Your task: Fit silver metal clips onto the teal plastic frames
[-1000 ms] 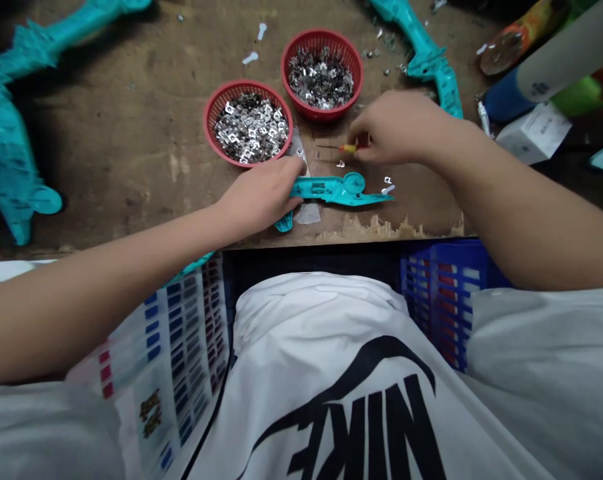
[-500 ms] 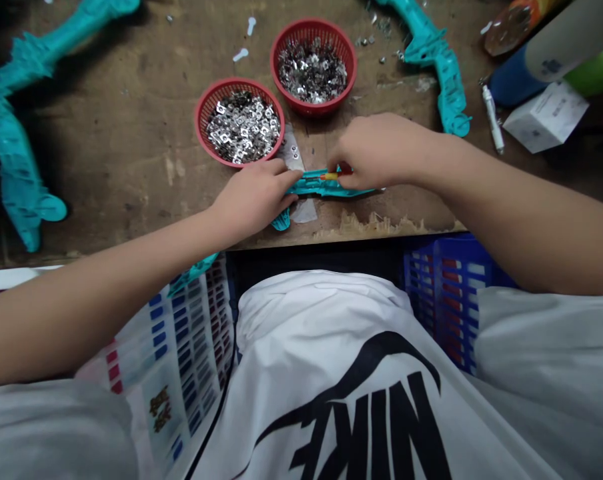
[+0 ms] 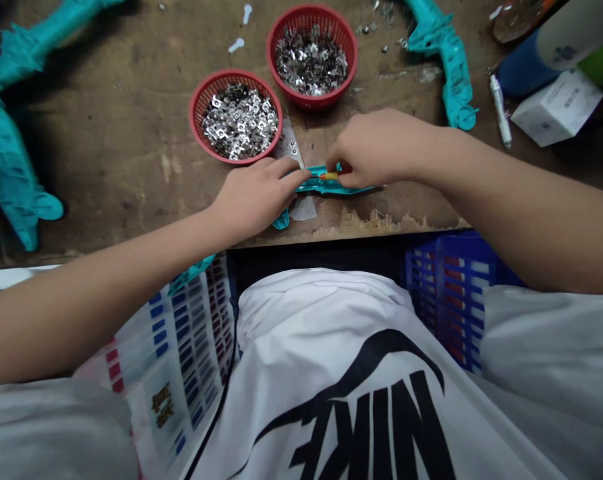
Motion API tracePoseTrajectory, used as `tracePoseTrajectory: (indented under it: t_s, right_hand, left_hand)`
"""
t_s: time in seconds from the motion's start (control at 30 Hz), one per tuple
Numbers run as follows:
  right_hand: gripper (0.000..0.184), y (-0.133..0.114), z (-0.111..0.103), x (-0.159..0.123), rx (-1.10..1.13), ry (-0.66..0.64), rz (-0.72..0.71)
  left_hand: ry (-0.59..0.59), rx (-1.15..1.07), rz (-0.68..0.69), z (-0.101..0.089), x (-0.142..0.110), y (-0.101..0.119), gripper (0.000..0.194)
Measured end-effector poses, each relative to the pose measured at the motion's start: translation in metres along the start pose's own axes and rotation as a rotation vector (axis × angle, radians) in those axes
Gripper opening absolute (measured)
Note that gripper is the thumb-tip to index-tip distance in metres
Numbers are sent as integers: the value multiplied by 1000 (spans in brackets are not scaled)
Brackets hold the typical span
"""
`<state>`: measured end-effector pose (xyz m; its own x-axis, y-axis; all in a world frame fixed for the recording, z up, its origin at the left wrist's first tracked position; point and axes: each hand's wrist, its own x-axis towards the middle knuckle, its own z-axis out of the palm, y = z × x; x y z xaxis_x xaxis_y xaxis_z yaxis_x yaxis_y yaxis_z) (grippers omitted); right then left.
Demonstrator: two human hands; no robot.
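Note:
A teal plastic part (image 3: 334,187) lies near the table's front edge, partly covered by my hands. My left hand (image 3: 259,193) is closed over its left end, thumb and fingers gripping it. In the closed fingers of my right hand (image 3: 376,150) is a small screwdriver (image 3: 328,176) with a yellow and red handle. The screwdriver lies low along the part, its tip end pointing left toward my left fingertips. Whether the tip touches the part or a metal piece I cannot tell. Just behind my left hand stands a red basket (image 3: 195,127) of small metal clips (image 3: 241,123).
Another red basket (image 3: 351,63) of metal pieces stands farther back. Teal plastic parts (image 3: 19,153) lie at the left, and one more teal piece (image 3: 454,73) at the right. A white pen (image 3: 500,112) and white box (image 3: 556,107) are beyond my right arm. Below are a white crate (image 3: 181,340) and blue crate (image 3: 446,293).
My left fingers have slid slightly right along the teal part, closer to the screwdriver. My right hand keeps its hold with little movement. The whole view has shifted a little.

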<state>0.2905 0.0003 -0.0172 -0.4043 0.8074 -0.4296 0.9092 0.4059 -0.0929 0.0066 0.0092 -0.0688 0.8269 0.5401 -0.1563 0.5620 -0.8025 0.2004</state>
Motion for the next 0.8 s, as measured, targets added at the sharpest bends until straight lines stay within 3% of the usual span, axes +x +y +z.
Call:
tracePoseTrajectory:
  t_s: [0.33,0.53,0.7,0.8]
  right_hand:
    - [16,3,-10,-7,125,-42,16]
    - [24,4,-20,-10,-18,7,36]
    - [26,4,-7,-3,24,0,15]
    - [27,3,-1,-1,26,-20,34]
  left_hand:
    - [-14,-73,-42,-1,4,-3,57]
    - [-74,-104,-195,-10,7,6,93]
    - [2,-81,-94,0,3,-2,49]
    - [3,-93,-63,6,2,-10,41]
